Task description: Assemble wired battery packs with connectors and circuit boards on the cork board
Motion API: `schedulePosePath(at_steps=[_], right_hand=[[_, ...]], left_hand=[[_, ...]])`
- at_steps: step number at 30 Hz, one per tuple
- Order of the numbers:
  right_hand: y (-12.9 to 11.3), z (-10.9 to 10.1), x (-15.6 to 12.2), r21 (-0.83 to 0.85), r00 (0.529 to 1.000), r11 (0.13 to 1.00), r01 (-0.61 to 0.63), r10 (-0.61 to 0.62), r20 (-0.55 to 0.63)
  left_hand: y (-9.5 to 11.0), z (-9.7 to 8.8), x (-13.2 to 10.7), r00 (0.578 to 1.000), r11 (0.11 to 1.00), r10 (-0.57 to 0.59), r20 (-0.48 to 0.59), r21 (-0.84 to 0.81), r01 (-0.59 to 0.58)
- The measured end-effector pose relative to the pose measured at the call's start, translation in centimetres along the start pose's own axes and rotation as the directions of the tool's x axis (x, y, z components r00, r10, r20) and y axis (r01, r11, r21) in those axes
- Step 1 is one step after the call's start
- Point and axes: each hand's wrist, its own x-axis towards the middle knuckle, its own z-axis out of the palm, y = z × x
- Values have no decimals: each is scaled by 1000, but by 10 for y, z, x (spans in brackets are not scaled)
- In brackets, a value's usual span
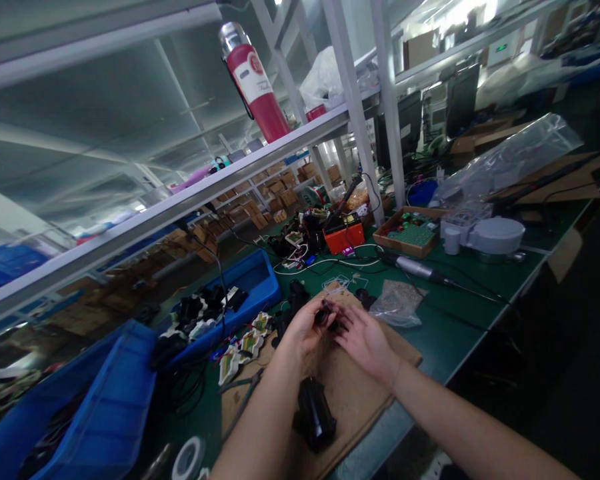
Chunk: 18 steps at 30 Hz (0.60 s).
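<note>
My left hand (306,328) is closed around a small dark part (323,313), too blurred to name. Beside it, my right hand (364,339) has its fingers reaching to the same part; whether they grip it I cannot make out. Both hands are above a brown cardboard sheet (350,413). Nearer to me on the cardboard lies a glossy black plastic housing (316,415). Left of my left hand sit several white pieces with green boards (251,344), next to more black parts (297,297). A pair of pliers (250,383) seems partly covered by my left forearm.
Blue bins (105,400) stand at the left, one (260,280) holding black and white parts. At the right are a clear bag (399,303), an electric screwdriver (420,268) and a box of green boards (410,230). A red flask (257,90) stands on the shelf above.
</note>
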Motion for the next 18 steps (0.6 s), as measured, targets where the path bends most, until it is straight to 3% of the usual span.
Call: schedulePosePath(at_steps=[7,12,15,18], right_hand=[[1,4,-2,-19,1000,1000,-4,4,23],[1,0,0,-15,1000,999,29,-29,-4],[0,-3,2,-31,999,999,10,-11,-36],[-2,0,4,-48,997,998,27,-31,-73]], left_hand=[[-1,3,-2,995,996,-67,79,60,62],[3,13,-21,987,991,-48,156,131,27],[3,20,-38,971,966,4,239,248,-65],[6,19,-56,955,897,146,259,372,-238]])
